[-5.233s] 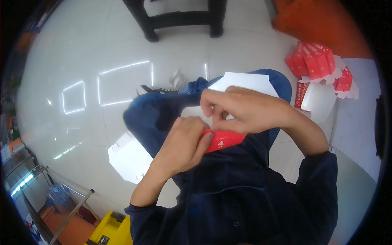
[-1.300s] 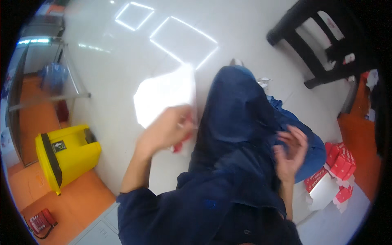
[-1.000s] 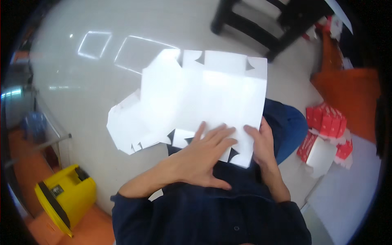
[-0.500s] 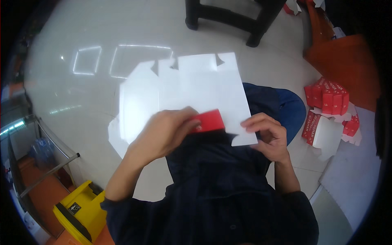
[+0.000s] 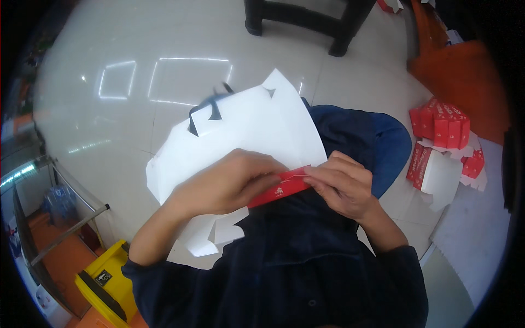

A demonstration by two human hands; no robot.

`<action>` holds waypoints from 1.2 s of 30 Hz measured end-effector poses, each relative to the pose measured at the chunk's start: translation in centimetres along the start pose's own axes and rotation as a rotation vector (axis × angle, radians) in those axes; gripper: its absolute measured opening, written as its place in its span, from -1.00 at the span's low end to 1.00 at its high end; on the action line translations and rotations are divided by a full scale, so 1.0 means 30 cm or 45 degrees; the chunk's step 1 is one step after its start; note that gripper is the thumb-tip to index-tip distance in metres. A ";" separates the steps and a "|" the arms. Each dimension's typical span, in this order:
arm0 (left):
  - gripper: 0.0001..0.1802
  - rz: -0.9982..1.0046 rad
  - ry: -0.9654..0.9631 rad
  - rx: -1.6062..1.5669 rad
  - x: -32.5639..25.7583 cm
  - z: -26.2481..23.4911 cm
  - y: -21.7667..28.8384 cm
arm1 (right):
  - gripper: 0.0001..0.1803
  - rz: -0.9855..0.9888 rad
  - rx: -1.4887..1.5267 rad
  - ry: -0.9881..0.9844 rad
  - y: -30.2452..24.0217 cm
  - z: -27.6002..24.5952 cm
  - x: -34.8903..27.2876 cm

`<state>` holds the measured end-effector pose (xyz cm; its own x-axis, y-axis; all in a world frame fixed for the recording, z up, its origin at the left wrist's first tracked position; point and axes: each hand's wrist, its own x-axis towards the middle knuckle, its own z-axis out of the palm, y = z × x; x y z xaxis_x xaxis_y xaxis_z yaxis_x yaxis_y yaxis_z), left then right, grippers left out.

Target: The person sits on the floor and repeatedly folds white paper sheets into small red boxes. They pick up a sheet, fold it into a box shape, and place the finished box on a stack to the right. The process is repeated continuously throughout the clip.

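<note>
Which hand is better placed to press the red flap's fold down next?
Probably the left hand: it lies across the red flap and the white carton blank, fingers along the crease. The right hand only pinches the flap's end.

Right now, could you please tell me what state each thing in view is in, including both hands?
Cardboard sheet: unfolded, white side up, one red edge flap folded over.
Red flap: pinched between both hands.
Left hand: closed on the flap, fingers curled.
Right hand: fingertips pressing the flap's end.
Red boxes: assembled, piled on the floor.
Yellow bin: standing on the floor.
</note>
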<state>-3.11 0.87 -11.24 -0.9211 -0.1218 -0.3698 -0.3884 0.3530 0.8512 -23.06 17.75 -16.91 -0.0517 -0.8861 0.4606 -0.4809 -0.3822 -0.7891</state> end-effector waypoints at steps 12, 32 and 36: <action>-0.78 0.047 0.041 0.055 -0.021 -0.025 0.072 | -0.74 -0.026 -0.028 -0.057 0.006 -0.012 0.101; -0.82 -0.241 0.254 0.264 -0.190 -0.115 0.178 | -0.70 0.112 0.104 -0.271 -0.005 -0.059 0.130; -0.77 -0.210 0.318 0.894 -0.240 -0.139 0.216 | -0.71 0.092 0.095 -0.141 0.006 -0.080 0.126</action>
<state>0.88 0.16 -1.51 -0.8637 -0.4010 -0.3054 -0.4903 0.8090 0.3243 -25.44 14.97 -14.34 0.0153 -0.9338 0.3574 -0.4129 -0.3314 -0.8483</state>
